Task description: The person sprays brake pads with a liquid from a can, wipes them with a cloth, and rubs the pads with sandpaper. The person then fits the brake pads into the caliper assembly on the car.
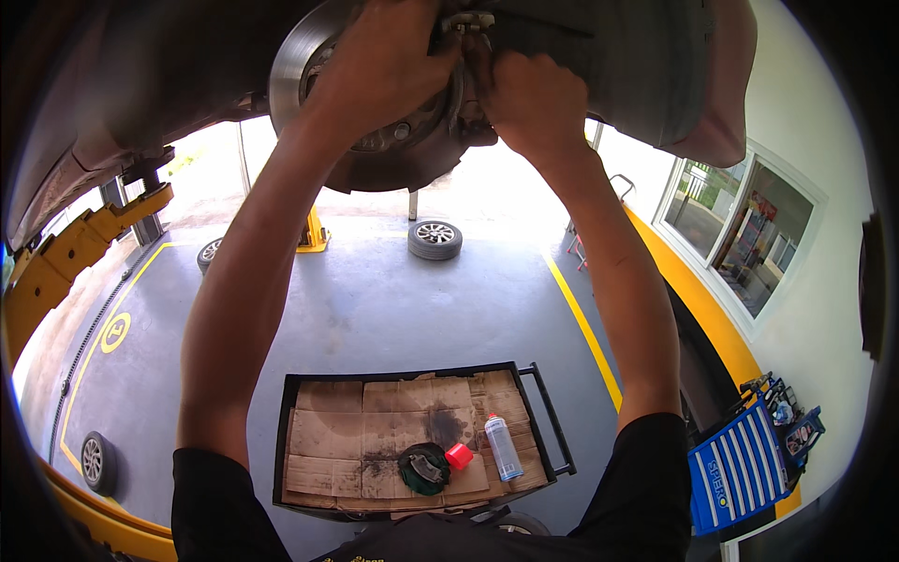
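Overhead, a shiny brake disc [292, 70] hangs below the raised car. My left hand [398, 70] reaches across its face, closed at the disc's right edge; the fingertips are hidden. Just to the right, my right hand [538, 101] is closed with its knuckles up, at the brake caliper area beside the disc. A small metal brake part [468, 21] shows between and above the two hands. What exactly either hand grips is hidden behind the fingers. Both forearms are stretched upward.
Below stands a black cart [281, 440] lined with stained cardboard, carrying a spray can [504, 447], a red cap [459, 456] and a dark green bundle [423, 468]. A wheel [435, 241] lies on the floor. A yellow lift arm [75, 253] is left, a blue tool cabinet [740, 468] right.
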`<state>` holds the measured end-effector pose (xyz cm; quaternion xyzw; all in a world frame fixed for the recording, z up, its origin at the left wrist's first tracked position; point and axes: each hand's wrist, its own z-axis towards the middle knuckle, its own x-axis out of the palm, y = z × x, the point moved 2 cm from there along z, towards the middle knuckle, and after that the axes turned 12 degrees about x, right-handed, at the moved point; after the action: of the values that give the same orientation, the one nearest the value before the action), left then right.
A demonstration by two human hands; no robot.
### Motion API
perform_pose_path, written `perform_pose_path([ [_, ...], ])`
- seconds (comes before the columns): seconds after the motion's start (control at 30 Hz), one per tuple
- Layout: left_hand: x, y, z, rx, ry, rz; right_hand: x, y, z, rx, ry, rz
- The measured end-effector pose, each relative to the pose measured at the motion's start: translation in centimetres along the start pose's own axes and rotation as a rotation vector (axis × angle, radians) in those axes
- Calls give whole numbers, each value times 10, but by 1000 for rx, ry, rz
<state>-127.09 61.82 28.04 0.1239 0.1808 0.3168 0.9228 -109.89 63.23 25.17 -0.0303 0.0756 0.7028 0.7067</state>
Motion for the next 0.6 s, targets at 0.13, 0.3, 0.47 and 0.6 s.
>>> perform_pose_path([
  [0.13, 1, 3, -4, 31, -7, 31, -11, -15, 1, 41, 209, 255],
  [0.3, 3, -2, -7, -34, 0, 28, 26, -31, -5, 232, 541, 941],
  [0.47, 0, -3, -6, -19, 49, 41, 40, -16, -19, 241, 412, 1181],
  [0.6, 6, -9, -5, -20, 48, 106, 40, -32, -17, 369, 610, 1126],
])
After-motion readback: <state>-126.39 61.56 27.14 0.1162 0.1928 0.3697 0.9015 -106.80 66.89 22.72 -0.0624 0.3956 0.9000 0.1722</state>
